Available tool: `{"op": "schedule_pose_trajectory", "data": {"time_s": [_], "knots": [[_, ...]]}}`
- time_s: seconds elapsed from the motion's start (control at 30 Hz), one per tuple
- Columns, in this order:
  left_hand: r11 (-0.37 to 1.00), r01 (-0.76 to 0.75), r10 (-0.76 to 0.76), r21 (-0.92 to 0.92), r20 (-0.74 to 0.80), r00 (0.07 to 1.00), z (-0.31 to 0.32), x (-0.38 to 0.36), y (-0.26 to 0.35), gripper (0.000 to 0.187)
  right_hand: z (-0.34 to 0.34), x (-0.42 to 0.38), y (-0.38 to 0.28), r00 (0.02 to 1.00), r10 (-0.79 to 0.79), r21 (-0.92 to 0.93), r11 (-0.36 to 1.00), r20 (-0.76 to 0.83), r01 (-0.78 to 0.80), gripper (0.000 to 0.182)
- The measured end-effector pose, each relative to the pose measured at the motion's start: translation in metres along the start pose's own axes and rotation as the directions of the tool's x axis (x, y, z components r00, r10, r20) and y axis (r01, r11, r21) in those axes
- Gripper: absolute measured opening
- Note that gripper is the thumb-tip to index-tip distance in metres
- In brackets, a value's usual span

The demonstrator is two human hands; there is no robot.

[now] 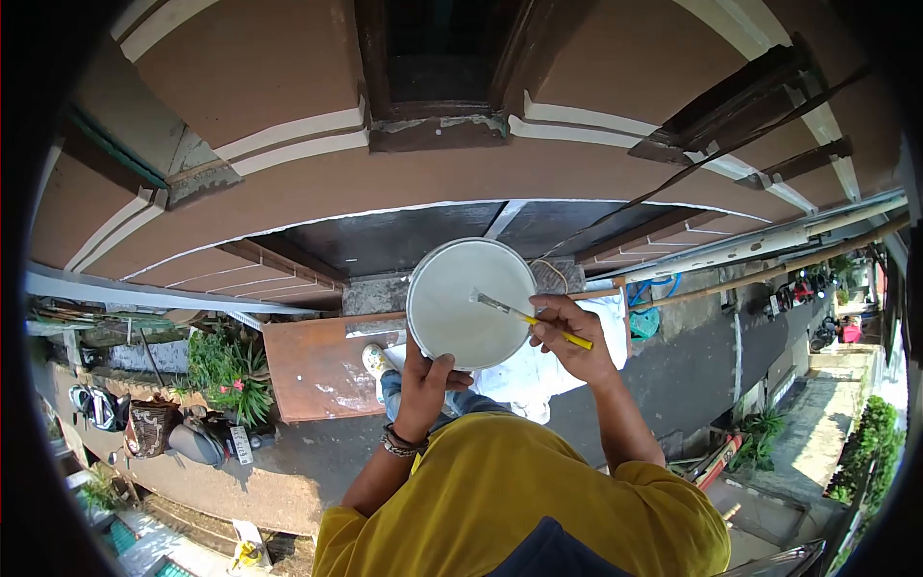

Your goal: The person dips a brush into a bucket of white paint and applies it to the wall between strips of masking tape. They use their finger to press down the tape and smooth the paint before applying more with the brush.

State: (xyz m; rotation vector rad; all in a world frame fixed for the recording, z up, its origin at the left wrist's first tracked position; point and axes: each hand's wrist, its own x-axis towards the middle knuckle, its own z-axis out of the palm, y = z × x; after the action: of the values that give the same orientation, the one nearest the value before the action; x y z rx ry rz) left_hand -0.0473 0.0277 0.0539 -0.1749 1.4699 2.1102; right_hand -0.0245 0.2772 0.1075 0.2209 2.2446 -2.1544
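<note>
Brown wall: spans the upper view, beyond the bucket.
White bucket: held up before the wall, mouth towards the camera, pale inside.
Bucket work: probably wetting or wiping the brush; whether the bristles touch the contents, I cannot tell.
Next stroke: seems to call for a level bucket and a light wrist.
Left hand: clamped on the bucket's near side.
Right hand: fingers together, pinching the handle.
Brush: over the bucket's mouth, bristles pointing upper left, yellow handle end lower right; long axis on that 1 diagonal.
</note>
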Motion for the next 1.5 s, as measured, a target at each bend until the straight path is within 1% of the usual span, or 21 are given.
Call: {"op": "schedule_pose_trajectory", "data": {"time_s": [0.03, 0.07, 0.17, 0.27, 0.37, 0.47, 0.57, 0.67, 0.77, 0.87, 0.97, 1.07, 1.1, 1.2, 1.23, 1.3, 1.33, 1.37, 1.4, 1.5], "knots": [[1.0, 0.009, -0.009, 0.014, 0.016, 1.0, -0.001, 0.002, -0.001, 0.064, 0.002, 0.006, -0.002, 0.99, -0.139, -0.276, 0.95, 0.035, 0.144, 0.021], [0.999, 0.016, -0.017, 0.027, 0.035, 0.999, -0.001, 0.002, -0.003, 0.081, 0.004, 0.011, -0.005, 0.958, -0.265, -0.522, 0.805, 0.108, 0.282, 0.023], [0.999, 0.006, -0.008, 0.035, 0.058, 0.998, -0.001, 0.003, -0.007, 0.084, 0.013, 0.028, -0.012, 0.9, -0.349, -0.71, 0.562, 0.262, 0.425, 0.025], [0.999, 0.017, -0.018, 0.034, 0.051, 0.999, 0.0, 0.0, -0.012, 0.084, 0.026, 0.038, -0.011, 0.901, -0.285, -0.802, 0.421, 0.327, 0.424, 0.022], [0.999, 0.019, -0.022, 0.043, 0.059, 0.998, 0.002, -0.001, -0.009, 0.084, 0.037, 0.049, 0.011, 0.874, -0.264, -0.833, 0.285, 0.407, 0.474, 0.019], [0.999, 0.036, -0.038, 0.041, 0.051, 0.998, 0.002, -0.003, -0.015, 0.084, 0.045, 0.066, 0.033, 0.867, -0.264, -0.875, 0.132, 0.422, 0.466, 0.017], [0.998, 0.04, -0.042, 0.045, 0.054, 0.998, 0.002, -0.003, -0.016, 0.084, 0.049, 0.07, 0.031, 0.897, -0.239, -0.911, 0.088, 0.373, 0.402, 0.02], [0.999, 0.021, -0.022, 0.026, 0.018, 1.0, 0.004, -0.003, -0.012, 0.066, 0.05, 0.053, 0.018, 0.901, -0.296, -0.892, 0.229, 0.316, 0.389, 0.023], [0.999, 0.033, -0.033, 0.04, 0.008, 0.999, 0.004, -0.003, -0.011, 0.066, 0.047, 0.045, 0.01, 0.916, -0.243, -0.87, 0.306, 0.32, 0.385, 0.025], [0.999, 0.025, -0.026, 0.029, 0.02, 0.999, 0.004, -0.002, -0.012, 0.066, 0.04, 0.051, 0.025, 0.894, -0.217, -0.861, 0.256, 0.392, 0.44, 0.025], [1.0, 0.018, -0.019, 0.013, 0.022, 1.0, 0.003, 0.0, -0.014, 0.063, 0.041, 0.053, 0.022, 0.916, -0.256, -0.866, 0.32, 0.311, 0.383, 0.023], [0.999, 0.027, -0.027, 0.029, 0.005, 1.0, 0.005, 0.001, -0.014, 0.059, 0.04, 0.05, 0.016, 0.921, -0.321, -0.876, 0.351, 0.22, 0.331, 0.021], [1.0, 0.014, -0.014, 0.018, -0.005, 1.0, 0.007, 0.0, -0.012, 0.055, 0.039, 0.047, 0.009, 0.932, -0.297, -0.879, 0.36, 0.211, 0.313, 0.019], [1.0, 0.007, -0.007, 0.01, 0.0, 1.0, 0.005, 0.003, -0.012, 0.053, 0.03, 0.034, -0.008, 0.898, -0.409, -0.777, 0.508, 0.162, 0.371, 0.018], [1.0, 0.006, -0.006, 0.011, -0.003, 1.0, 0.005, 0.003, -0.01, 0.05, 0.024, 0.029, -0.011, 0.879, -0.46, -0.683, 0.603, 0.124, 0.412, 0.022], [1.0, 0.001, -0.001, 0.021, -0.007, 1.0, 0.005, 0.004, -0.007, 0.049, 0.011, 0.016, -0.022, 0.924, -0.382, -0.413, 0.841, 0.006, 0.351, 0.026], [1.0, -0.001, 0.001, 0.025, -0.01, 1.0, 0.006, 0.004, -0.007, 0.049, 0.006, 0.01, -0.029, 0.944, -0.328, -0.252, 0.917, -0.039, 0.308, 0.029], [1.0, 0.0, 0.0, 0.026, -0.009, 1.0, 0.005, 0.005, -0.007, 0.048, 0.002, 0.005, -0.035, 0.925, -0.369, -0.23, 0.911, -0.09, 0.341, 0.037], [1.0, 0.001, -0.001, 0.029, -0.008, 1.0, 0.005, 0.005, -0.007, 0.048, -0.002, 0.002, -0.037, 0.906, -0.394, -0.162, 0.915, -0.156, 0.37, 0.036], [0.999, 0.006, -0.006, 0.035, -0.008, 1.0, 0.005, 0.008, -0.006, 0.048, -0.011, 0.012, -0.037, 0.791, -0.526, -0.126, 0.848, -0.314, 0.514, 0.04]]}}
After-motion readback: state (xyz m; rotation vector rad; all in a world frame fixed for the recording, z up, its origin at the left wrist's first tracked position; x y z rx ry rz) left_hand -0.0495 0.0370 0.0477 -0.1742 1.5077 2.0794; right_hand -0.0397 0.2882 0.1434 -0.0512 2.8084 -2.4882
